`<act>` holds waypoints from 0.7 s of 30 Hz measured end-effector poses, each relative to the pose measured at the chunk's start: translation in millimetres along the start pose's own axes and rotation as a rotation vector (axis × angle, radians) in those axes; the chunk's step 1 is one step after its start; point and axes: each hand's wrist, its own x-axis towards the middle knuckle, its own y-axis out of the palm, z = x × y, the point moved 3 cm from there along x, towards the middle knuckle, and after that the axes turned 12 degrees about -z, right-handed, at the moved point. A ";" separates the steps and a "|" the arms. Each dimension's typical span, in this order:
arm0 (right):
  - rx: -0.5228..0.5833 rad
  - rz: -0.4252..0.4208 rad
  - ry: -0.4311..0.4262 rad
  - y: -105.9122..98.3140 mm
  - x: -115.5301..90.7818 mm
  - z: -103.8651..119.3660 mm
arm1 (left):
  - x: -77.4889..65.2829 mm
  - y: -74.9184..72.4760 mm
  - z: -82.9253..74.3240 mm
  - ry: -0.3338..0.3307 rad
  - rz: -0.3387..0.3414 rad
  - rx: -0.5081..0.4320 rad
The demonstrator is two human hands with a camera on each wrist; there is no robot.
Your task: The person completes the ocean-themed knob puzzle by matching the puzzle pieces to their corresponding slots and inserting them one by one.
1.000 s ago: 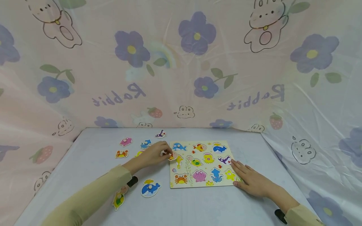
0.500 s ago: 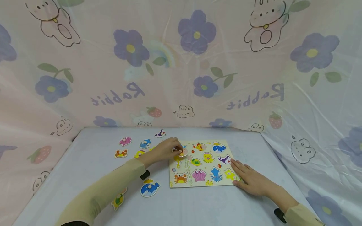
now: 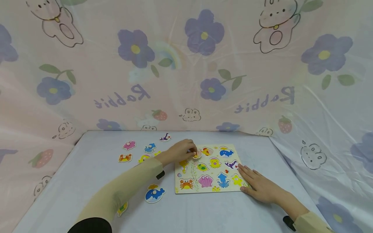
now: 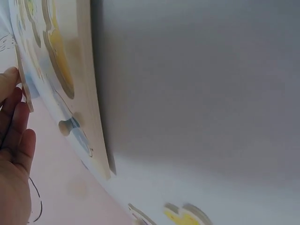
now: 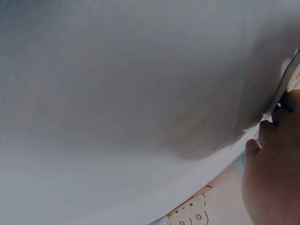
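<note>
Left hand (image 3: 181, 150) pinches puzzle piece (image 3: 197, 155) over board (image 3: 201, 191), eleven o'clock; right hand (image 3: 257, 185) straight-fingered, four o'clock edge. Slipping pinch could drop piece askew.

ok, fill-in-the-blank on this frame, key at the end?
1. A thin wooden puzzle piece is pinched by the person's ____ hand.
2. On the cream rectangular puzzle board, the other hand touches the ____ edge.
3. Its pink shell picture sits between the orange crab picture and the ____ squid picture.
Missing: left; right; blue
</note>
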 end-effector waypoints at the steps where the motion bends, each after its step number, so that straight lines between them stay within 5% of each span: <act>1: 0.003 0.002 0.003 0.1 0.0 -0.2 | 2.0 1.5 0.0 -0.003 0.002 0.000; 21: -0.002 0.005 0.005 1.1 0.8 -0.9 | 35.9 30.0 -4.3 -0.037 0.029 -0.033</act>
